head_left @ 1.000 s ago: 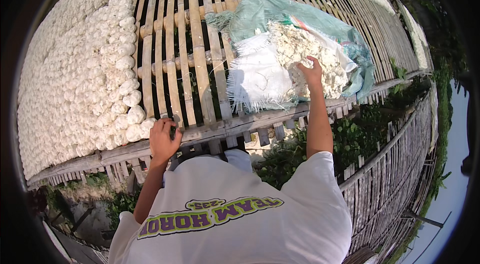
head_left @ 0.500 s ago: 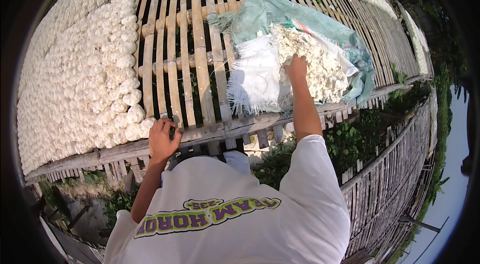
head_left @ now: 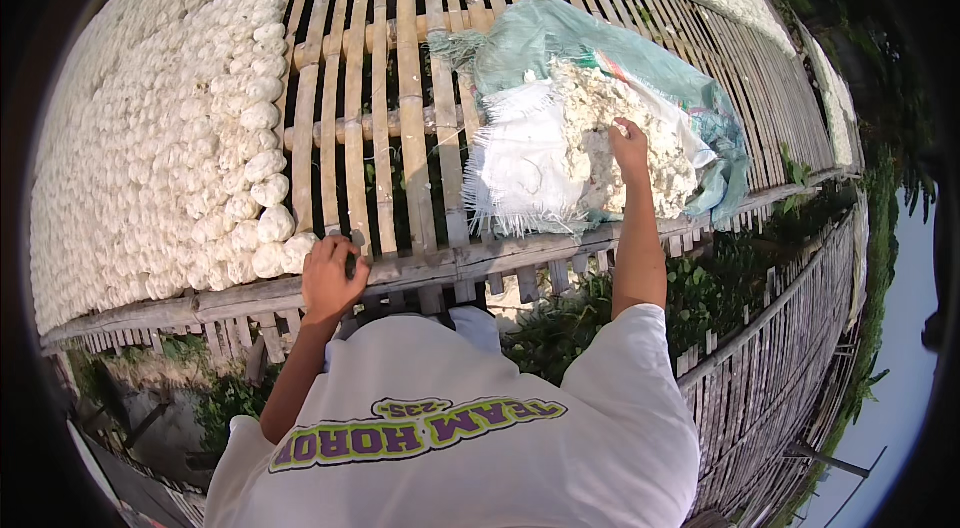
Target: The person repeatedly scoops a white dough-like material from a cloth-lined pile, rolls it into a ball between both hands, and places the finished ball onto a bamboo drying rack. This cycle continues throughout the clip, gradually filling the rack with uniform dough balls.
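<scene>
My right hand (head_left: 630, 150) is over a heap of white, crumbly, fibrous stuff (head_left: 596, 168), its fingers closed in a pinch with a small white clump (head_left: 622, 130) at the tips. Under the heap lies an opened woven sack, with a frayed white part (head_left: 515, 158) on the left and a green part (head_left: 535, 23) behind and to the right. My left hand (head_left: 332, 278) rests on the near edge of a bamboo slat rack (head_left: 412, 143), fingers bent and thumb apart. Nothing shows in it. Just to its left sits a whitish rounded clump (head_left: 298, 250).
Rows of whitish rounded clumps (head_left: 160, 158) cover the rack's left side and far edge. A bamboo pole (head_left: 520, 250) runs along the near edge. Gaps show between the slats. Green plants (head_left: 690, 290) grow below, and another bamboo rack (head_left: 770, 368) stands at the right.
My right hand has moved a little to the right over the white heap, and a white clump now shows at its fingertips. My left hand stays at the rack's edge. The view has shifted slightly.
</scene>
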`<act>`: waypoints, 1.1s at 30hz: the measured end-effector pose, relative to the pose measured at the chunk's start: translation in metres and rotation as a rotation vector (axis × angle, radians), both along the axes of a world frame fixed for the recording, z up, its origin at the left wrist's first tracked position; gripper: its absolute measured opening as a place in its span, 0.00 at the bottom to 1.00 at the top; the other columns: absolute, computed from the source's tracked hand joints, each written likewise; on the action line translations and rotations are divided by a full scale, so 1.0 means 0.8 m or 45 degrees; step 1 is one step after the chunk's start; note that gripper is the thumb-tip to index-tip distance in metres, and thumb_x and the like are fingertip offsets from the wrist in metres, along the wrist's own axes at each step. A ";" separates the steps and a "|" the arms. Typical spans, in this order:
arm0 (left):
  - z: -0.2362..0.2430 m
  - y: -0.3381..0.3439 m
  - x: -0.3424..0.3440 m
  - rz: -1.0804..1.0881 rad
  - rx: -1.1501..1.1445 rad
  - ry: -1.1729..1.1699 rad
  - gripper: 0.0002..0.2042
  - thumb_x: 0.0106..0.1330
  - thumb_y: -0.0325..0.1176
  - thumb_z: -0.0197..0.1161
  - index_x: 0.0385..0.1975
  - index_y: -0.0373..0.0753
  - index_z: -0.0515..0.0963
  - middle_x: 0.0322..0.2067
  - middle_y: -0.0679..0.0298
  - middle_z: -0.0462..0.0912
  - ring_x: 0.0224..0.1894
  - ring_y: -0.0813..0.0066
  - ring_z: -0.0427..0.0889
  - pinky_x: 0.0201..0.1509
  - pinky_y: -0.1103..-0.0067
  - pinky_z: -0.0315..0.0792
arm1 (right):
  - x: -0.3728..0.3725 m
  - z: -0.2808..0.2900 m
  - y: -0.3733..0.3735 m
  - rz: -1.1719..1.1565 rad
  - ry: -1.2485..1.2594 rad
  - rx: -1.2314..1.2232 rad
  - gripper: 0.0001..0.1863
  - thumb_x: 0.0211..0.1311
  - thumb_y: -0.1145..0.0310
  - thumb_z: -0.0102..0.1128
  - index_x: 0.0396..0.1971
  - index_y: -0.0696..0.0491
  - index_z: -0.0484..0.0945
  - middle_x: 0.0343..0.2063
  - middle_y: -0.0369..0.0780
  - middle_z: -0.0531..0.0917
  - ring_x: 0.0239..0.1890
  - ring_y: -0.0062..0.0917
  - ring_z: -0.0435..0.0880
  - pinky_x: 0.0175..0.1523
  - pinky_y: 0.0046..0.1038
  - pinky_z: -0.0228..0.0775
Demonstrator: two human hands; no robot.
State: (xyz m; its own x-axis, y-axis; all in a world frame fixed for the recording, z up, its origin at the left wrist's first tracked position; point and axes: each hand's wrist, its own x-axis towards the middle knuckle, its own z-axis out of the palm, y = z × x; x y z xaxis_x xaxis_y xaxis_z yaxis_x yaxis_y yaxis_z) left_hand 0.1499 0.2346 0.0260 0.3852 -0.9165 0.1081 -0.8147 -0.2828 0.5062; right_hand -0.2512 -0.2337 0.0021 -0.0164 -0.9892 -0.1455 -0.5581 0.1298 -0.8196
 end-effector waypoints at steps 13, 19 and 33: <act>-0.005 0.002 0.000 -0.016 -0.078 -0.042 0.09 0.59 0.36 0.68 0.36 0.40 0.81 0.44 0.62 0.81 0.49 0.58 0.80 0.50 0.64 0.71 | 0.038 -0.021 0.085 0.268 0.436 -0.074 0.26 0.58 0.60 0.74 0.54 0.56 0.85 0.52 0.56 0.85 0.46 0.45 0.89 0.48 0.40 0.81; -0.003 0.002 -0.002 0.015 -0.110 -0.074 0.09 0.59 0.36 0.68 0.35 0.41 0.81 0.43 0.62 0.81 0.48 0.58 0.79 0.49 0.64 0.71 | 0.054 -0.025 0.108 0.253 0.201 -0.523 0.32 0.58 0.59 0.72 0.61 0.60 0.79 0.54 0.56 0.82 0.51 0.46 0.84 0.57 0.42 0.77; 0.020 -0.030 -0.020 0.024 -0.192 0.345 0.23 0.69 0.47 0.67 0.58 0.40 0.77 0.56 0.53 0.78 0.61 0.52 0.76 0.64 0.64 0.67 | 0.085 0.026 0.121 -0.022 -0.195 -0.108 0.32 0.70 0.58 0.72 0.65 0.62 0.76 0.49 0.44 0.87 0.44 0.27 0.85 0.49 0.30 0.79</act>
State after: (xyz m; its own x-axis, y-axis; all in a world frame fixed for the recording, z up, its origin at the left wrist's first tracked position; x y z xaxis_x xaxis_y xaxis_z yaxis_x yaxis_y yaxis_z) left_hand 0.1341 0.2107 0.0417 0.4353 -0.8904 0.1332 -0.6398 -0.2019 0.7415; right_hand -0.1830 -0.1372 0.0227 -0.0176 -0.9978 -0.0633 -0.4243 0.0648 -0.9032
